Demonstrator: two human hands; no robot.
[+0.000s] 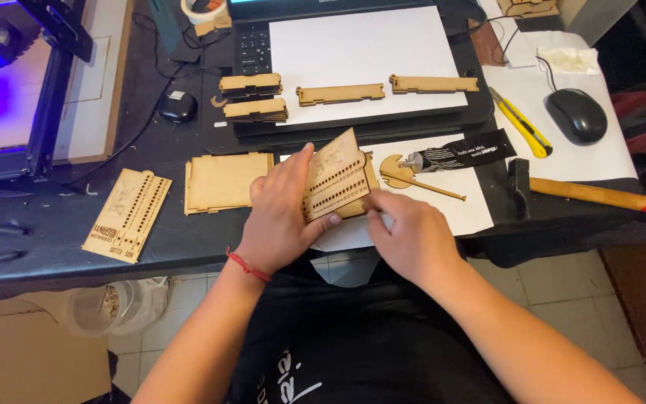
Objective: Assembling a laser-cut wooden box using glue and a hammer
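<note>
Gripping a slotted panel (336, 179) at the desk (54, 254) edge, your left hand (282, 217) clasps its left side, thumb underneath; your right hand (405, 232) pinches the lower right corner, beside the glue tube (461, 153).

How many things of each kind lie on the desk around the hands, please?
Flat wooden panels with holes: 2, one in the left hand and right hand, one lying left
Plain panel stack: 1
Wooden strip pieces or stacks: 4
Hammer: 1
Yellow utility knife: 1
Computer mice: 2
Glue tube: 1
Total: 12
</note>
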